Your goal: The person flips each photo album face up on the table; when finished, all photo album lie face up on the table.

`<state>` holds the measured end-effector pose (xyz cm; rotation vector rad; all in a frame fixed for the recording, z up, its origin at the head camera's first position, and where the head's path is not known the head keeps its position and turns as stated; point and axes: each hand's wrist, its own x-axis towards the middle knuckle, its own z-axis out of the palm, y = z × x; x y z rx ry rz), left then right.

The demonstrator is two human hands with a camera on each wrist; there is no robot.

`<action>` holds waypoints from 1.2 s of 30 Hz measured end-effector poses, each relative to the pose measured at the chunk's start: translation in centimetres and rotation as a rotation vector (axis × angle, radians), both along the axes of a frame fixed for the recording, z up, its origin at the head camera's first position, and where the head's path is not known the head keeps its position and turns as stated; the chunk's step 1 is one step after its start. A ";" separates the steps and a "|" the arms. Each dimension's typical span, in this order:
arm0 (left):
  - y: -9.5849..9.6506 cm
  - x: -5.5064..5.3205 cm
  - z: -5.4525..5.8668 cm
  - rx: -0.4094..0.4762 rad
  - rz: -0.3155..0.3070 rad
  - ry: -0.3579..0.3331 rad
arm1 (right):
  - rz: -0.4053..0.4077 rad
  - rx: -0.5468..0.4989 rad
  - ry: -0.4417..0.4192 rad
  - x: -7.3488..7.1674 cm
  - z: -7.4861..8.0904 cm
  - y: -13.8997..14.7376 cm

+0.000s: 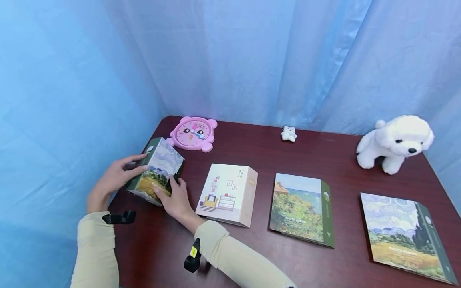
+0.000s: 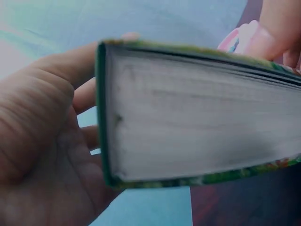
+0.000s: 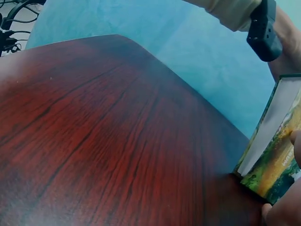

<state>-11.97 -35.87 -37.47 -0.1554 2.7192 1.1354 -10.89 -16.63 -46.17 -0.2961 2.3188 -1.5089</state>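
Note:
A thick photo album [image 1: 165, 158] with a painted field cover and a green spine is at the table's left edge, tilted, held between both hands. My left hand [image 1: 109, 182] grips its spine side; the left wrist view shows the fingers passing behind the green spine and the white page block [image 2: 197, 117] facing the camera. On the opposite side, my right hand [image 1: 179, 202] holds the album, its thumb on the cover. In the right wrist view only part of the right hand [image 3: 287, 205] shows, with the album's lower corner close to the tabletop.
Right of the hands lie a cream album [image 1: 227, 194], a seaside album [image 1: 299, 208] and another field album [image 1: 401, 234] on the dark red table [image 1: 162, 244]. Behind them are a pink clock [image 1: 192, 134], a small white bear [image 1: 289, 134] and a white plush dog [image 1: 396, 142]. Blue curtains surround the table.

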 end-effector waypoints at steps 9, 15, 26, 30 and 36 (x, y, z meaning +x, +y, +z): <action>-1.2 -0.5 -0.9 -0.028 -0.033 -0.086 | -0.051 -0.012 -0.001 0.4 -0.2 -0.1; -1.8 -0.4 -3.3 0.044 -0.011 -0.159 | -0.048 -0.012 -0.006 0.6 -0.6 -0.1; -2.1 -0.5 -5.5 0.098 0.046 -0.235 | 0.041 0.099 0.037 1.0 -0.5 0.2; -2.0 -0.5 -5.5 0.094 0.050 -0.233 | 0.041 0.111 0.042 1.0 -0.6 0.2; -2.3 -0.4 -5.6 0.090 0.048 -0.205 | 0.063 0.152 0.061 0.9 -0.5 0.2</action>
